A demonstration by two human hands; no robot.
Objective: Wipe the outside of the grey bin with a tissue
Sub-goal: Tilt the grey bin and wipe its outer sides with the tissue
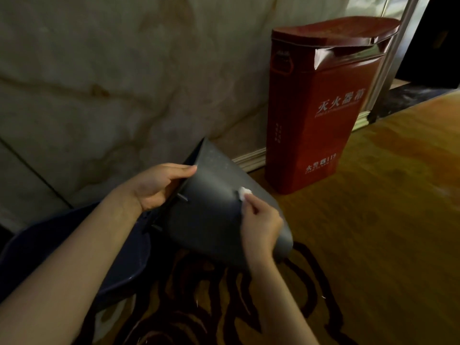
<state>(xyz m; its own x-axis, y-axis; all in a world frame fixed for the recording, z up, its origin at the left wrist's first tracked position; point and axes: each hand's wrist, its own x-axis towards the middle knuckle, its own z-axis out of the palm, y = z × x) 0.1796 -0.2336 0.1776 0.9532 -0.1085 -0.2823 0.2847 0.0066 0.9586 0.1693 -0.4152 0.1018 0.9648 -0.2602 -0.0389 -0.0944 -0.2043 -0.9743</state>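
The grey bin (214, 207) lies tilted on its side above the floor, its open mouth turned left toward the wall and its base pointing lower right. My left hand (159, 186) grips the bin's rim, thumb on the outside wall. A small white tissue (244, 192) is pinched in the fingertips of my right hand (260, 224) and pressed against the bin's outer wall near its upper right edge. Pale specks show on the grey surface near the rim.
A tall red metal box (321, 108) with white lettering stands against the wall just right of the bin. A dark blue basin (74, 247) sits at lower left under my left arm. Patterned carpet (199, 307) lies below, wooden floor (388, 207) to the right, marble wall (112, 78) behind.
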